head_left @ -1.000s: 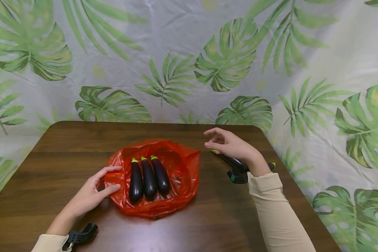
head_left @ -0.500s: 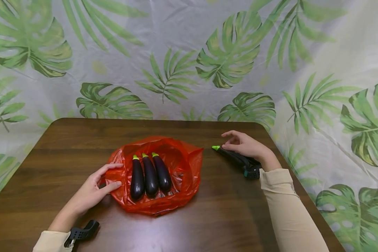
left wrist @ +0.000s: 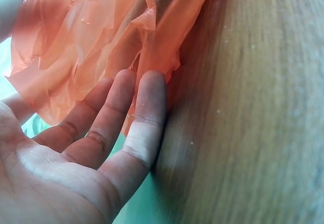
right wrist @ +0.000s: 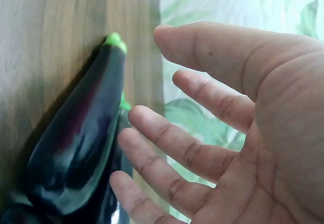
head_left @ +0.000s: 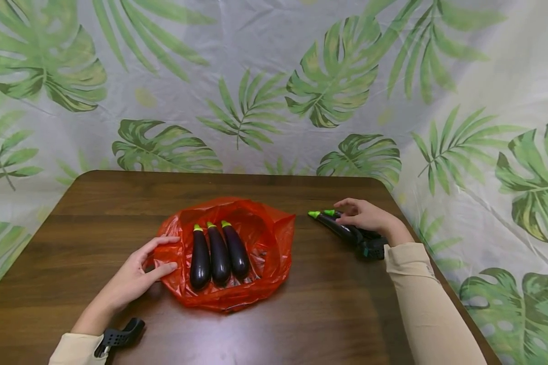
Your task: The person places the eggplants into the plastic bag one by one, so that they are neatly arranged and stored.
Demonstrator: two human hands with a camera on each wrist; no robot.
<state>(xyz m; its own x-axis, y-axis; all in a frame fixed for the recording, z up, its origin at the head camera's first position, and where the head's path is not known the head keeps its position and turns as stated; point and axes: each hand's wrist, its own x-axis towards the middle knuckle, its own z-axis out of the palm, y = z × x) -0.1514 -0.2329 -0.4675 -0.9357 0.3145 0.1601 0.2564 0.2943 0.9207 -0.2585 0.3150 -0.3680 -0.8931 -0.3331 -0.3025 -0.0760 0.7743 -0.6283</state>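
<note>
Three dark purple eggplants (head_left: pixel 220 259) with green stem ends lie side by side inside an open red plastic bag (head_left: pixel 278 253). My left hand (head_left: pixel 134 276) rests against the bag's left side, thumb and index finger over its edge. In the left wrist view, its extended fingers (left wrist: pixel 151 100) touch the crumpled outer plastic. At the right, my right hand (head_left: pixel 367 217) hovers over more eggplants (head_left: pixel 333 227), its fingers apart. The right wrist view shows a glossy eggplant (right wrist: pixel 76 133) beside the fingertips, another partly behind it, and nothing between thumb and fingers.
The brown wooden table (head_left: pixel 265 334) has rounded far corners. A leaf-patterned cloth (head_left: pixel 255 91) hangs behind it and along the right side. Each wrist wears a black camera mount, the left mount (head_left: pixel 123 332) just above the tabletop.
My right hand has moved right and lowered over the right-hand eggplants, uncovering two green stem ends. The left hand and the bag stay in place; the head view has shifted slightly.
</note>
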